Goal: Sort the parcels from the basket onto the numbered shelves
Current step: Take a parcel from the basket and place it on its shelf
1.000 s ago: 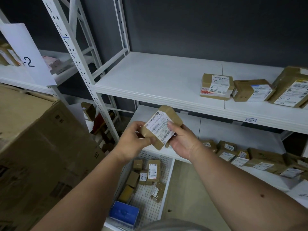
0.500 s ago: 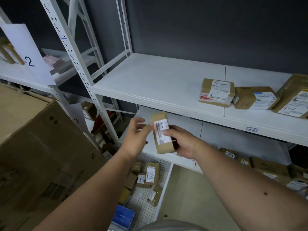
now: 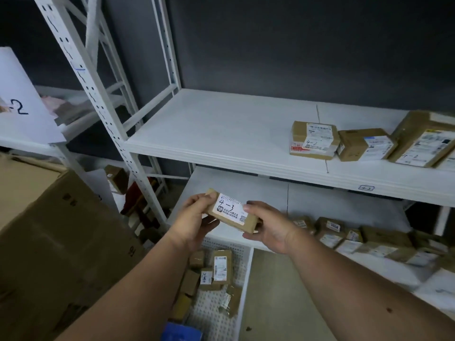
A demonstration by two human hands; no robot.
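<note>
Parcel (image 3: 231,212) (label reads 4-3) gripped at both ends: left hand (image 3: 194,223) on one, right hand (image 3: 267,226) on the other. Basket (image 3: 242,274) below hands.

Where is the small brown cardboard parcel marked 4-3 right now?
In the head view, the small brown cardboard parcel marked 4-3 is at centre, held between the left hand and right hand, above the white perforated basket, below the white upper shelf.

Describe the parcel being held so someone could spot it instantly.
In front of the white shelf rack, above the basket, the left hand and right hand grip one small brown parcel. Unlike others, its label reads 4-3.
</note>
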